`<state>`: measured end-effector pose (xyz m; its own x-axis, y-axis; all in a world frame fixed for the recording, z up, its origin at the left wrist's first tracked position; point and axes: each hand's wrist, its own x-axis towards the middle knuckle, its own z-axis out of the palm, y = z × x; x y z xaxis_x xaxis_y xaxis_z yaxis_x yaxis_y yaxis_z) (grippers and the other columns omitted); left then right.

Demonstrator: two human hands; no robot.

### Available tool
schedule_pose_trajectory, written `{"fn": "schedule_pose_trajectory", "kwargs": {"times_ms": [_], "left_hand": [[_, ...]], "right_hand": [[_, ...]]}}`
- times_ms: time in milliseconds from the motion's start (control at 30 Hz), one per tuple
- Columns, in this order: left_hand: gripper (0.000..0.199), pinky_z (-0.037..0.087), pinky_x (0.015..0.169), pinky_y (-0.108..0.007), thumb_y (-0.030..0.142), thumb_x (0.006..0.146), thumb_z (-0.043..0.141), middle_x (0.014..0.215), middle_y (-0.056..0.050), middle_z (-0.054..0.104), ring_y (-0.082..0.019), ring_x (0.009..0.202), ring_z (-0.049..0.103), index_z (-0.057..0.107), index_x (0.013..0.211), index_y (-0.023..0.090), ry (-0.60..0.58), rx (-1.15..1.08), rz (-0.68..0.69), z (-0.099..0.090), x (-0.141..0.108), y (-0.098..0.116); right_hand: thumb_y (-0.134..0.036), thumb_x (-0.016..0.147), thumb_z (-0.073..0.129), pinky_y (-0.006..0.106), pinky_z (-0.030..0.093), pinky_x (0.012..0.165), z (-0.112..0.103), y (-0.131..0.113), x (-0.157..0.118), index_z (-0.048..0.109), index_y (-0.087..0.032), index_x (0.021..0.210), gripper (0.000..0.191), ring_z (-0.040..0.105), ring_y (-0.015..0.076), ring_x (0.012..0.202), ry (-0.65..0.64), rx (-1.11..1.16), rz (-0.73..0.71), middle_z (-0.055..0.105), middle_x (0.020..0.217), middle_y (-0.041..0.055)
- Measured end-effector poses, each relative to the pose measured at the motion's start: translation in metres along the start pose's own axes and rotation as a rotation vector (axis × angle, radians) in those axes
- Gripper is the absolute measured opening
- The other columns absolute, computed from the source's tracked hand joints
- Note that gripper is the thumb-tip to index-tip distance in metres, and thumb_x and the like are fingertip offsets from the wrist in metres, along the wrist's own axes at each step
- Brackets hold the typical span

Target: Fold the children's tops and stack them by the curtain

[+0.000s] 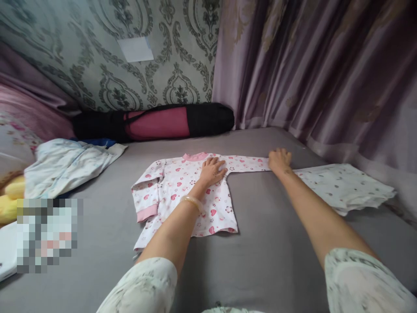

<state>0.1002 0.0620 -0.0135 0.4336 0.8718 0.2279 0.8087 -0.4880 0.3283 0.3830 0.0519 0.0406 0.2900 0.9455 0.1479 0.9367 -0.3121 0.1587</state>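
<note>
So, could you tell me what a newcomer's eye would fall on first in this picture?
First, the small white top with pink hearts, spread flat in the middle of the grey bed sheet. The left hand presses flat on its chest, while the right hand rests at the end of its outstretched sleeve. Behind, a black and pink rolled bag lies along the patterned wall.

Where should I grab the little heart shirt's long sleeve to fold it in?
Probably at the cuff end of the stretched sleeve, where the right hand already rests. Come from the right side and pinch the end. The sleeve lies flat and straight on the grey bed, so its far end lifts easiest. The left hand presses the heart shirt near its collar, steadying it.
</note>
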Motion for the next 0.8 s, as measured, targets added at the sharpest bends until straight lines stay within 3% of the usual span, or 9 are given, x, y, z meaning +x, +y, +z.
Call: {"fn": "schedule_pose_trajectory", "kwargs": {"times_ms": [67, 200, 333, 600, 800], "left_hand": [[0.049, 0.029, 0.112, -0.047, 0.053, 0.092, 0.047, 0.145, -0.006, 0.048, -0.028, 0.136, 0.036, 0.055, 0.134, 0.031, -0.001, -0.001, 0.0, 0.0, 0.0, 0.0], [0.048, 0.029, 0.112, -0.047, 0.054, 0.091, 0.049, 0.144, -0.006, 0.048, -0.028, 0.136, 0.036, 0.056, 0.133, 0.033, -0.01, -0.008, -0.009, 0.0, 0.0, -0.001], [0.045, 0.028, 0.112, -0.048, 0.055, 0.09, 0.049, 0.143, -0.005, 0.048, -0.027, 0.135, 0.036, 0.059, 0.13, 0.037, -0.009, -0.01, -0.009, 0.001, 0.001, -0.002], [0.043, 0.027, 0.113, -0.047, 0.052, 0.09, 0.048, 0.142, -0.004, 0.049, -0.027, 0.136, 0.036, 0.058, 0.128, 0.035, -0.001, -0.025, -0.006, 0.001, 0.0, -0.002], [0.048, 0.027, 0.114, -0.042, 0.049, 0.087, 0.053, 0.14, -0.007, 0.052, -0.025, 0.136, 0.036, 0.054, 0.127, 0.022, 0.027, -0.056, -0.04, 0.003, 0.001, -0.001]], "right_hand": [[-0.01, 0.093, 0.037, 0.043, 0.035, 0.096, -0.003, -0.026, -0.008, 0.064, -0.009, 0.12, 0.038, 0.049, 0.0306, 0.12, 0.039, 0.06, -0.127, 0.06, 0.122, 0.0212], [-0.02, 0.099, 0.031, 0.034, 0.036, 0.097, -0.006, -0.083, -0.02, 0.066, -0.017, 0.12, 0.041, 0.053, 0.0247, 0.113, -0.05, 0.235, -0.37, 0.062, 0.122, 0.0127], [-0.023, 0.1, 0.03, 0.031, 0.037, 0.096, -0.001, -0.117, -0.026, 0.062, -0.019, 0.126, 0.042, 0.052, 0.0232, 0.113, -0.067, 0.309, -0.419, 0.061, 0.123, 0.0114], [-0.038, 0.098, 0.032, 0.041, 0.036, 0.098, 0.005, -0.129, -0.025, 0.052, -0.033, 0.139, 0.046, 0.046, 0.0299, 0.119, -0.132, 0.32, -0.325, 0.052, 0.13, 0.0117], [-0.047, 0.099, 0.022, 0.048, 0.029, 0.105, 0.01, -0.134, -0.032, 0.047, -0.034, 0.143, 0.052, 0.04, 0.0319, 0.127, -0.124, 0.343, -0.264, 0.045, 0.142, 0.0109]]}}
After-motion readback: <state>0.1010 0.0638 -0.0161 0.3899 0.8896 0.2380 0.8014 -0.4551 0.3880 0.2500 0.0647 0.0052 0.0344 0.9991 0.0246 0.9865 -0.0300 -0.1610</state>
